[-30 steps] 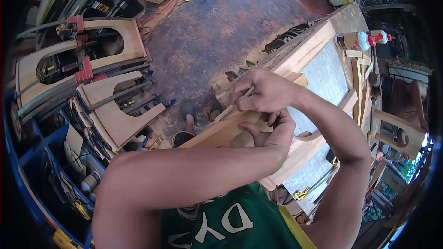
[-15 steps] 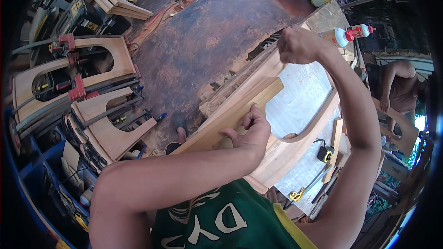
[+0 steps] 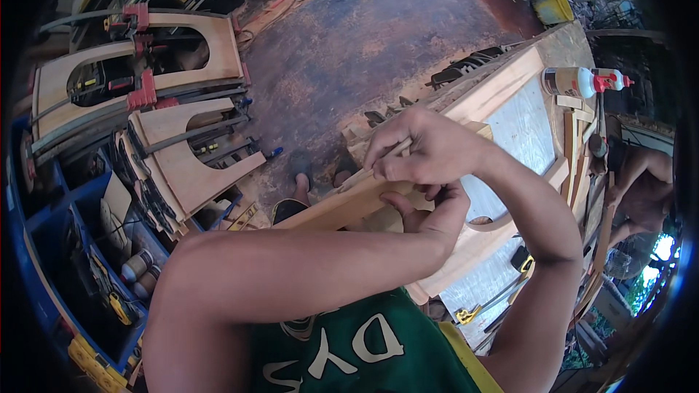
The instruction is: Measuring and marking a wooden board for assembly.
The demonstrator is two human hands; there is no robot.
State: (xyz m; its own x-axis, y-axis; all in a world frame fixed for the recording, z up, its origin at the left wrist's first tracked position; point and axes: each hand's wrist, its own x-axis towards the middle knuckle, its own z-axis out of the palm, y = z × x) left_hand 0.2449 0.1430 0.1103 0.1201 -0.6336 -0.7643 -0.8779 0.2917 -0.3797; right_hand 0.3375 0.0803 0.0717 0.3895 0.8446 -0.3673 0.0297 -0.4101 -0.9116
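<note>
My right hand (image 3: 433, 147) is closed around a thin, pale pencil (image 3: 399, 147), its fingers low over the edge of a wooden board (image 3: 338, 202). Just below it, my left hand (image 3: 429, 215) grips that board, thumb stretched along the near face and fingers partly hidden behind my right hand. The board lies along the far-left side of a larger wooden frame (image 3: 502, 80) with a rounded cutout. Through the opening shows a pale, smooth sheet (image 3: 526, 135). My hands and forearms hide part of the board.
Glue bottles (image 3: 571, 82) with red caps stand at the bench's far right. A tape measure (image 3: 521, 258) and yellow-ended clamp (image 3: 467, 315) lie nearer me. Clamped panels (image 3: 193, 156) and a blue divided box (image 3: 65, 196) stand left. Another person (image 3: 641, 189) is at right.
My right hand has come down and left from the frame's far side to the board beside my left hand. My left hand has shifted slightly right. The whole view has turned a little.
</note>
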